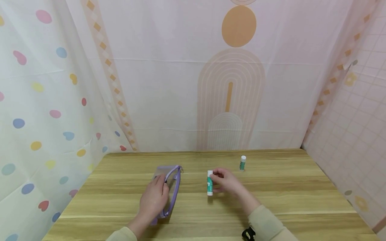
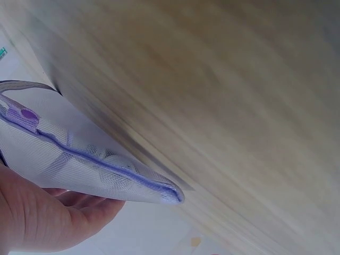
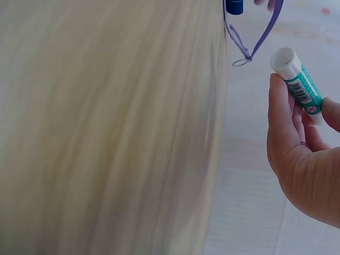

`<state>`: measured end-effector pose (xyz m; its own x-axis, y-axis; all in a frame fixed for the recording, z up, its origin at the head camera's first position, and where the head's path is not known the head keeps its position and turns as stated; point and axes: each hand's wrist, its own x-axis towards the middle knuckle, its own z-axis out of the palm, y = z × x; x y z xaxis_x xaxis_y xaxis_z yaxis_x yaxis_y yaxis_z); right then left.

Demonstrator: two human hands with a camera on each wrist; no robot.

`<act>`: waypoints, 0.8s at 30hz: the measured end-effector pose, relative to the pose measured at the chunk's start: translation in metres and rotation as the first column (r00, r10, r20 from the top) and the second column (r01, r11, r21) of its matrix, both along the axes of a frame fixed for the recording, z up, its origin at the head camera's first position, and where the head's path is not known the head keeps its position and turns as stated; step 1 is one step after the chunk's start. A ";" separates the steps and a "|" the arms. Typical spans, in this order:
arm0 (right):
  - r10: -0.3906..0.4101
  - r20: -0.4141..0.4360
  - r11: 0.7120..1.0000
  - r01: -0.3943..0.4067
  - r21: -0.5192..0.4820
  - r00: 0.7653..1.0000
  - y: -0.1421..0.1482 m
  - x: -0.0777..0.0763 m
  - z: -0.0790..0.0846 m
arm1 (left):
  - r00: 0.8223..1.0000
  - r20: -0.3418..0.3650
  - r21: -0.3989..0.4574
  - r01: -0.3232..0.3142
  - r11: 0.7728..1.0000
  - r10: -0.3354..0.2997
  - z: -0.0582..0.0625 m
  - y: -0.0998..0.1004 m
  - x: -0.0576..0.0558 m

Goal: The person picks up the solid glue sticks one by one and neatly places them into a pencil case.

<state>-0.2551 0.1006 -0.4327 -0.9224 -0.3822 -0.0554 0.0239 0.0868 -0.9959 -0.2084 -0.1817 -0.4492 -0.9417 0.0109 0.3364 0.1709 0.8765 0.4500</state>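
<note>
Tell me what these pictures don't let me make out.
Inside of the mesh pouch: left wrist view, blurred behind its mesh.
Label on the far tube: head view, too small to read.
Full shape of the blue object: right wrist view, cut off by the top edge.

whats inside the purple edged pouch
A dark blue rounded end shows within the opening of the pouch. Faint shapes show through its mesh, too unclear to name. The left hand covers part of the pouch, hiding whatever lies behind it.
</note>
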 end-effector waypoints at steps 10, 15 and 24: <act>-0.001 0.042 1.000 0.001 -0.004 0.999 -0.023 0.002 0.000 | 1.000 0.019 -0.008 -0.016 1.000 0.016 0.001 0.000 0.002; 0.001 0.063 1.000 0.000 -0.012 0.998 -0.035 0.001 -0.002 | 1.000 0.017 -0.005 -0.013 1.000 0.014 0.001 0.000 0.002; -0.005 0.094 1.000 0.007 -0.020 0.996 -0.056 0.001 -0.002 | 1.000 0.017 -0.006 -0.016 1.000 0.016 0.001 0.001 0.001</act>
